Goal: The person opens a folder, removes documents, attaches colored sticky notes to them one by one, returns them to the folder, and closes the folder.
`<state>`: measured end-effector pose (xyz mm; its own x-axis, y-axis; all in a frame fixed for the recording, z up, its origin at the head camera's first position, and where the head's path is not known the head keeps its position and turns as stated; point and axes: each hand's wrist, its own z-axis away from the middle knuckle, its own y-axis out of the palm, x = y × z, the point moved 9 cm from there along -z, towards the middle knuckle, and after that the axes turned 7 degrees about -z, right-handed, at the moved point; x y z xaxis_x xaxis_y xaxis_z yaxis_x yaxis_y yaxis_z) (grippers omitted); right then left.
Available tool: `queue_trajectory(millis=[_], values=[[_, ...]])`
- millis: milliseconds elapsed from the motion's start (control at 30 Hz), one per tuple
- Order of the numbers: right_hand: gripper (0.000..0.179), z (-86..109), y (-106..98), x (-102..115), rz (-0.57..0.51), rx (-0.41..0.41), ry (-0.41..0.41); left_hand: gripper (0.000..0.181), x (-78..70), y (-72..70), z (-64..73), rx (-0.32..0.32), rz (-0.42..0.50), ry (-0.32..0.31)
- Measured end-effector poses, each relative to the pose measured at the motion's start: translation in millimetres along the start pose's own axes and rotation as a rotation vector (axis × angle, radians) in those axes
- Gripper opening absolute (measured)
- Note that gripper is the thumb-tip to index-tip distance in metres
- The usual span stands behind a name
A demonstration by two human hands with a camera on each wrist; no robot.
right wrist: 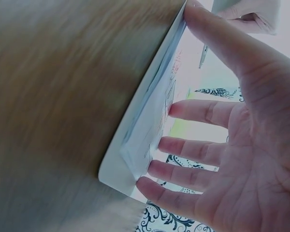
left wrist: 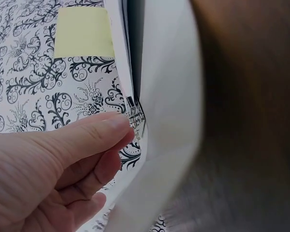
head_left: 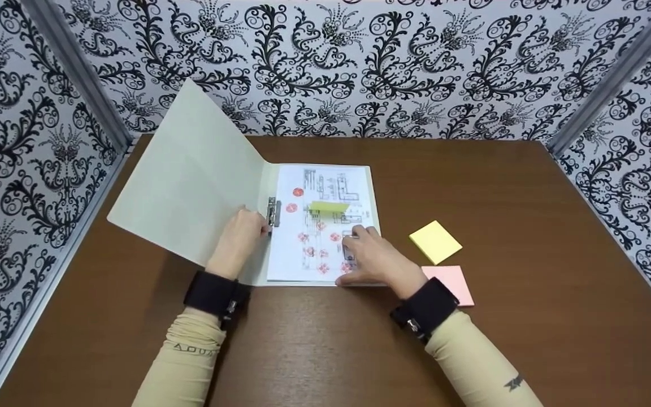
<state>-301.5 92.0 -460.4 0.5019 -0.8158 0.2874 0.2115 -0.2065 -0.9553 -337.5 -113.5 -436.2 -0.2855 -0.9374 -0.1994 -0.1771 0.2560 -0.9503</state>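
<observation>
An open pale file folder [head_left: 190,169] lies on the table, its cover raised at the left. Printed sheets [head_left: 291,254] with red stamp marks rest inside, and a yellow-green sticky note [head_left: 328,207] stands up from the top page. At the spine is a metal clip [head_left: 272,215]. My left hand [head_left: 241,234] pinches the clip between thumb and curled index finger, as the left wrist view shows; the tip of the grip is partly hidden. My right hand [head_left: 373,257] spreads its fingers over the sheets' right side, fingertips touching the paper, thumb at the bottom edge.
Right of the folder lie a yellow sticky-note pad [head_left: 435,242] and a pink sticky-note pad [head_left: 452,282], the pink one partly behind my right wrist. Patterned panels [head_left: 325,68] enclose the brown table [head_left: 489,186] at the back and sides.
</observation>
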Motion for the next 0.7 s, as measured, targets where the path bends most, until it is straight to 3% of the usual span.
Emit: queue_trajectory(millis=[133, 300, 433, 567, 700], values=[[0.074, -1.1, 1, 0, -0.004, 0.003, 0.002, 0.009, -2.0, 3.2, 0.9, 0.040, 0.001, 0.021], [0.074, -2.9, 1, 0, 0.010, 0.011, 0.013, 0.018, -6.3, 4.0, 0.9, 0.028, 0.005, 0.081], [0.075, -3.9, 1, -1, 0.019, 0.018, 0.019, 0.019, -6.4, 3.8, 1.9, 0.019, 0.003, 0.088], [0.076, -3.5, 2, -2, 0.025, 0.026, 0.025, 0.018, -2.6, 4.6, 3.5, 0.044, 0.054, 0.058], [0.075, -2.4, 2, -2, 0.013, 0.021, 0.030, 0.010, 5.1, 7.5, 3.7, 0.082, 0.124, -0.027]])
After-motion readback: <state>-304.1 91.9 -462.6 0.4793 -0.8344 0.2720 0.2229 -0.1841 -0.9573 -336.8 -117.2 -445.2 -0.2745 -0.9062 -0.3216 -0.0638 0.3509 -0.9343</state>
